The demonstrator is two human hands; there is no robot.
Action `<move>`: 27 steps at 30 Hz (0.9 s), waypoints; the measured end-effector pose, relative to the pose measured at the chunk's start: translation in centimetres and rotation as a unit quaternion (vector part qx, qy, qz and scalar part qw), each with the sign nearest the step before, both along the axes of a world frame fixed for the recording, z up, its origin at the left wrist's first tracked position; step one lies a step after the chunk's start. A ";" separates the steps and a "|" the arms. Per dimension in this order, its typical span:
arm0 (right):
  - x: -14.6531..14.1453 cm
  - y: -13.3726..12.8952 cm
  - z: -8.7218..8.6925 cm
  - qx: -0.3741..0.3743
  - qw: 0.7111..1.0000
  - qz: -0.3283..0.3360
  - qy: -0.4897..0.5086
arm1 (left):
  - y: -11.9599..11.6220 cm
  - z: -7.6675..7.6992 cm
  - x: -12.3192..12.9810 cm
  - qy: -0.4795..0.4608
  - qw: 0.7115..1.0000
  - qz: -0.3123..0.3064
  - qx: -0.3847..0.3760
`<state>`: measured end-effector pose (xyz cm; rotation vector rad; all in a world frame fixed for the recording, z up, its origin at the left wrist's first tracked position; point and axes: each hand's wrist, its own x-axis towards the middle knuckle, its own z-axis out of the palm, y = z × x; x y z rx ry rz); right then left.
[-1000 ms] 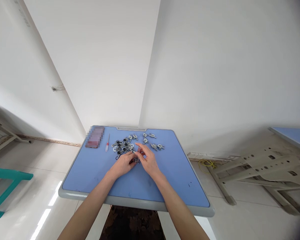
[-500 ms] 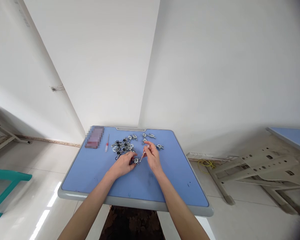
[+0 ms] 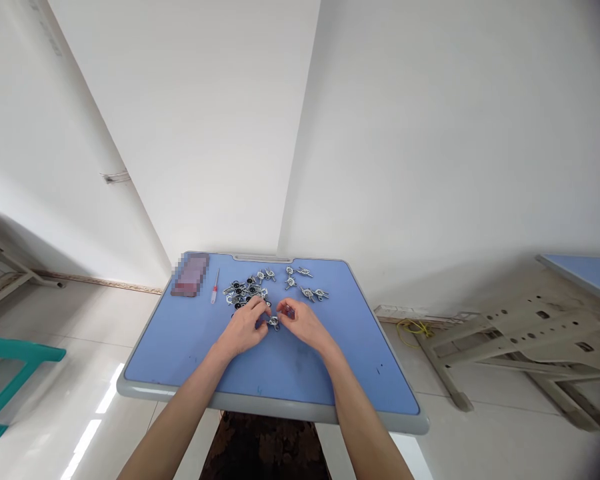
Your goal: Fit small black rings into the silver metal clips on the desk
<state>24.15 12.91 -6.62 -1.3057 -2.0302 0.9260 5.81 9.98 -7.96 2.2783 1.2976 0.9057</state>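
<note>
A small silvery metal fitting with ring-like ends (image 3: 274, 323) lies on the blue desktop between my hands. My left hand (image 3: 244, 328) has its thumb and index finger curled at the fitting's left side. Close to its upper right, my right hand (image 3: 303, 321) is curled, and a bit of a small screwdriver (image 3: 287, 309) shows among the fingers; its shaft is mostly hidden. Behind my left hand is a pile of similar fittings with black round parts (image 3: 238, 291). More silvery fittings (image 3: 307, 293) lie at the back right.
A second screwdriver with a clear and red handle (image 3: 214, 293) lies left of the pile, beside a blurred flat object (image 3: 190, 275). The blue desk (image 3: 180, 360) has a grey rim. A green stool (image 3: 20, 360) stands left, another desk (image 3: 580, 267) right.
My right hand has turned inward and lowered towards the fitting, and the screwdriver no longer points down at it. My left fingers have shifted up slightly, uncovering more of the fitting.
</note>
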 end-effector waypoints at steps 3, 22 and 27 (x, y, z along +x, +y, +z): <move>0.2 -0.2 0.3 -0.008 1.000 0.022 -0.018 | -0.1 0.1 0.0 0.015 1.000 0.004 0.006; 0.0 -0.4 0.0 0.009 0.997 0.055 -0.061 | 0.9 -1.2 0.0 -0.016 0.997 -0.004 -0.078; -0.1 -0.4 0.0 0.028 0.994 0.051 -0.089 | 0.8 -1.3 0.1 0.016 0.998 0.005 -0.060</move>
